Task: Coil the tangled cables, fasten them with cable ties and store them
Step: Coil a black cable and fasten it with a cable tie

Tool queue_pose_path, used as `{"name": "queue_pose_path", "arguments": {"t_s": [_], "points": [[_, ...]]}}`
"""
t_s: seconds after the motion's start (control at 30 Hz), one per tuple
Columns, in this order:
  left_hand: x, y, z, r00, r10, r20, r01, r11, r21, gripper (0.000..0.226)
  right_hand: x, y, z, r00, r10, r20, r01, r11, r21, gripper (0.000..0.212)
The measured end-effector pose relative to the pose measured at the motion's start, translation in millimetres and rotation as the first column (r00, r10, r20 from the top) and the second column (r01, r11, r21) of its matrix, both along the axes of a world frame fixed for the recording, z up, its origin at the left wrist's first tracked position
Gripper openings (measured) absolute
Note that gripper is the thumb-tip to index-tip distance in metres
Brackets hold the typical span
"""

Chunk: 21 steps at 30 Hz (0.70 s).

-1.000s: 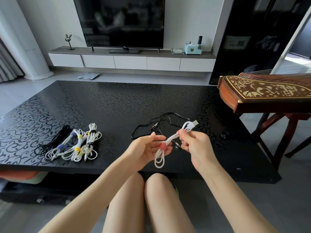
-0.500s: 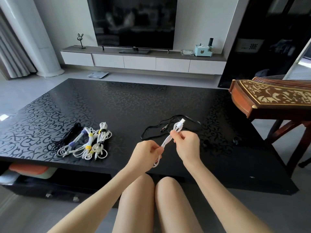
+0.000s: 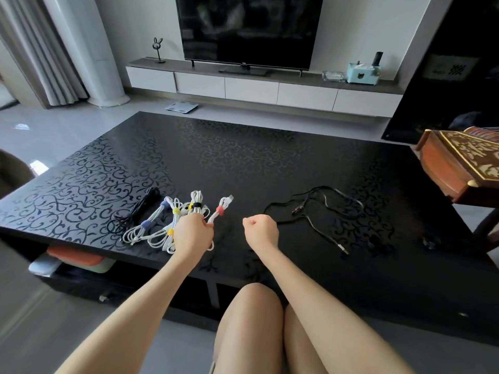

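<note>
Left grip (image 3: 193,233) pinches the red-tied white cable (image 3: 223,205), left of centre over the desk (image 3: 243,157) beside finished bundles (image 3: 172,211); right grip (image 3: 260,232) curled, empty. Dropped carelessly, its loops could snag neighbours.

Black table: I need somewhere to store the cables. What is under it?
Under the black table, at its left end, a lower shelf holds an orange-lidded container and a grey item. The table's top hides everything else.
</note>
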<state>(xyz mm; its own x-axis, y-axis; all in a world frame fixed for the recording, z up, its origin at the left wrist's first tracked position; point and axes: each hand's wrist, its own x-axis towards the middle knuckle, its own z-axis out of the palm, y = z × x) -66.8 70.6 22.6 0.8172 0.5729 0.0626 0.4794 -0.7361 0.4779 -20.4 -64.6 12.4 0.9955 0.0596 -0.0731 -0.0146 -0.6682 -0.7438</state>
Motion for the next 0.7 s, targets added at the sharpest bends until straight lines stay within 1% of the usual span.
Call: {"name": "queue_pose_path", "arguments": {"t_s": [0.03, 0.07, 0.1, 0.17, 0.23, 0.3, 0.37, 0.43, 0.53, 0.6, 0.63, 0.67, 0.7], "points": [[4.5, 2.7, -3.2, 0.999, 0.012, -0.033, -0.01, 0.999, 0.037, 0.026, 3.3, -8.5, -5.6, 0.998, -0.017, 0.057, 0.023, 0.995, -0.101, 0.038], [6.3, 5.2, -4.7, 0.998, 0.024, -0.06, -0.02, 0.997, 0.071, 0.028, 6.2, -19.3, -9.9, 0.993, -0.038, 0.115, 0.061, 0.976, -0.211, 0.027], [10.9, 5.9, -7.8, 0.996, 0.028, -0.083, -0.02, 0.995, 0.097, 0.029, 12.3, -33.8, -14.0, 0.985, -0.049, 0.165, 0.101, 0.94, -0.327, 0.017], [15.1, 6.9, -11.2, 0.99, 0.027, -0.14, -0.004, 0.987, 0.159, 0.03, 25.8, -62.3, -22.3, 0.979, -0.05, 0.196, 0.149, 0.834, -0.531, 0.021], [18.3, 5.3, -12.5, 0.975, 0.014, -0.22, 0.036, 0.974, 0.223, 0.024, 37.5, -89.3, -27.3, 0.977, -0.083, 0.195, 0.19, 0.745, -0.639, 0.021], [22.7, 3.6, -13.9, 0.963, -0.004, -0.271, 0.072, 0.968, 0.241, 0.016, 45.2, -109.2, -32.2, 0.977, -0.121, 0.178, 0.211, 0.694, -0.688, 0.02], [26.0, 2.4, -15.9, 0.954, -0.013, -0.3, 0.092, 0.964, 0.25, 0.01, 49.3, -122.7, -36.9, 0.98, -0.134, 0.148, 0.2, 0.67, -0.715, 0.02], [27.5, 2.0, -17.7, 0.951, -0.007, -0.309, 0.093, 0.96, 0.264, 0.009, 50.9, -131.3, -39.2, 0.984, -0.135, 0.121, 0.18, 0.669, -0.721, 0.017], [27.0, 1.1, -17.5, 0.958, -0.009, -0.286, 0.081, 0.967, 0.24, 0.024, 51.2, -135.4, -39.5, 0.987, -0.126, 0.095, 0.157, 0.7, -0.697, 0.016], [24.3, -3.6, -12.3, 0.963, -0.012, -0.268, 0.085, 0.961, 0.263, 0.029, 48.6, -134.0, -36.0, 0.987, -0.15, 0.058, 0.153, 0.756, -0.637, 0.015], [22.9, -7.6, -7.8, 0.968, -0.025, -0.249, 0.1, 0.951, 0.294, 0.03, 46.2, -133.4, -32.8, 0.983, -0.177, 0.044, 0.169, 0.799, -0.578, 0.012], [22.5, -13.4, -3.4, 0.975, -0.051, -0.214, 0.117, 0.944, 0.309, 0.029, 44.2, -133.1, -29.0, 0.978, -0.207, 0.031, 0.195, 0.847, -0.494, 0.01], [22.6, -20.9, 1.7, 0.981, -0.089, -0.173, 0.138, 0.945, 0.298, 0.026, 41.0, -131.6, -23.5, 0.973, -0.23, 0.019, 0.218, 0.893, -0.392, 0.014]]}}
